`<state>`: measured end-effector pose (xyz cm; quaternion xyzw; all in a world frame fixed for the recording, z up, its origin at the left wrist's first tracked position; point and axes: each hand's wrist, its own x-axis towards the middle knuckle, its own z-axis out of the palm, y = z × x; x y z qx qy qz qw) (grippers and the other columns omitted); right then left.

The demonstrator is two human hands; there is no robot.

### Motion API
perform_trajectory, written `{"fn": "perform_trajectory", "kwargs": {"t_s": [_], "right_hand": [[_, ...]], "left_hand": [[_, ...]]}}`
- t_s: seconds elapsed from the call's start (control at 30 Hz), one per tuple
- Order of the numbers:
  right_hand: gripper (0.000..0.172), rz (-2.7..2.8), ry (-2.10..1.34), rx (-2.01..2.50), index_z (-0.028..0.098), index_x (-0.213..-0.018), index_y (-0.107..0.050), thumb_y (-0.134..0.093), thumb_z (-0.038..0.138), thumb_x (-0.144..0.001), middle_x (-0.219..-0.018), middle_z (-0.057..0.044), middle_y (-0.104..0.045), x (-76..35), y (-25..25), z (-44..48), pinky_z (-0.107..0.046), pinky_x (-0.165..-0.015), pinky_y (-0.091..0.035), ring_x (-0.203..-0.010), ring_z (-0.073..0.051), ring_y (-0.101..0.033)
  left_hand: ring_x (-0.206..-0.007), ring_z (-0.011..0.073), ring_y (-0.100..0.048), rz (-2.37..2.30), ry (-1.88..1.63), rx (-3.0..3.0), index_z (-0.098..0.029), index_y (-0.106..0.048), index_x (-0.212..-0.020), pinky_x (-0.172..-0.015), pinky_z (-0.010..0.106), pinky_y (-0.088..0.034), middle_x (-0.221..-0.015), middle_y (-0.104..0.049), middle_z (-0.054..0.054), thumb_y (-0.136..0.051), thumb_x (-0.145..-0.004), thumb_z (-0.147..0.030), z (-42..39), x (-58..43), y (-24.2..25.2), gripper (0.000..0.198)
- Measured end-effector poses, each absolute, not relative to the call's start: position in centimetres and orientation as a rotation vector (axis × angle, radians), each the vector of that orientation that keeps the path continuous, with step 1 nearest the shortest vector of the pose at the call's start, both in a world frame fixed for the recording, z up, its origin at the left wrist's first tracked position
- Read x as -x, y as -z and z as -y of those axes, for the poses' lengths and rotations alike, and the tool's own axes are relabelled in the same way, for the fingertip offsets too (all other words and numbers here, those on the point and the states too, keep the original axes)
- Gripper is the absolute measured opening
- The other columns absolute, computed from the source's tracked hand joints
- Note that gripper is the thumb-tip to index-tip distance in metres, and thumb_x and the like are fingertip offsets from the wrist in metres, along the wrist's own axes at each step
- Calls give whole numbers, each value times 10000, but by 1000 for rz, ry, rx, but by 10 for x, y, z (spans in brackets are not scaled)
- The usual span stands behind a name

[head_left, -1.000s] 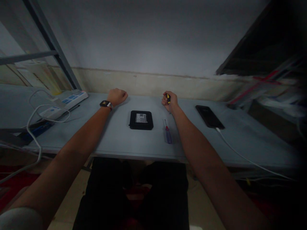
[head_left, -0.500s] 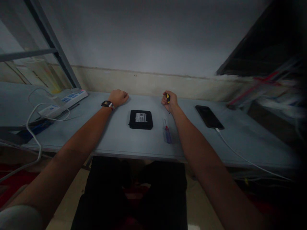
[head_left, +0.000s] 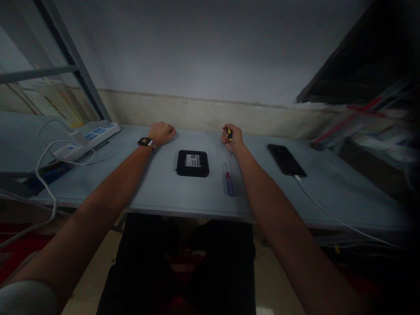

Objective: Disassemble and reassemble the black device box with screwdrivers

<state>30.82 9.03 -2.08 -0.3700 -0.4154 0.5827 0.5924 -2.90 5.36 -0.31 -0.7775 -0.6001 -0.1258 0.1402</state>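
My left hand (head_left: 162, 133) rests on the table as a closed fist, with no object showing in it. In my right hand (head_left: 233, 138) is a screwdriver (head_left: 230, 134) with a black and yellow handle. Its thin shaft points down toward the tabletop, and the fingers wrap round the handle. Between my forearms lies a flat black box (head_left: 193, 170) with a white printed label, touched by neither hand. A second screwdriver (head_left: 229, 183), with a see-through purple handle and red collar, lies beside my right forearm.
On the right a dark phone (head_left: 286, 160) lies plugged into a white cable (head_left: 323, 210). A white power strip (head_left: 87, 142) with cords and a tall cup (head_left: 62, 105) stand at the left. Behind the table (head_left: 177, 197) rises a wall; a metal frame (head_left: 75, 61) stands at left.
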Motion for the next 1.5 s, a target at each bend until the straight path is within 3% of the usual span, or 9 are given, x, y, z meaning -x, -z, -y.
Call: {"fn": "perform_trajectory", "kwargs": {"t_s": [0.57, 0.9, 1.13, 1.5], "right_hand": [[287, 942, -1346, 882, 239, -732, -518, -739, 354, -875, -428, 87, -416, -304, 18, -87, -202, -339, -208, -344, -61, -278], [421, 852, -1281, 908, 256, -773, -466, -847, 412, -859, -481, 94, -477, -302, 18, -91, -176, -330, -300, -370, -62, -363], [439, 811, -1242, 885, 241, -737, -470, -897, 314, -810, -570, 65, -580, -305, 21, -91, -165, -371, -361, -434, -62, -446], [123, 738, -1318, 848, 232, -808, -635, -752, 267, -799, -667, 15, -617, -307, 18, -89, -216, -504, -532, -549, -112, -564]], "left_hand": [[-951, 347, -728, 1773, 373, 2255, -115, -838, -1030, -868, 459, -491, -1016, -801, 242, -361, -1050, -437, -52, 28, 4, 576], [-879, 306, -724, 1783, 311, 2336, -166, -834, -913, -751, 389, -483, -952, -807, 197, -452, -1005, -455, -56, 31, 15, 488], [-848, 285, -733, 1832, 320, 2329, -183, -830, -896, -691, 358, -464, -928, -813, 178, -431, -1007, -465, -56, 29, 20, 501], [-886, 299, -749, 1861, 289, 2323, -184, -831, -936, -709, 372, -464, -976, -817, 193, -411, -1038, -466, -53, 26, 20, 517]]}}
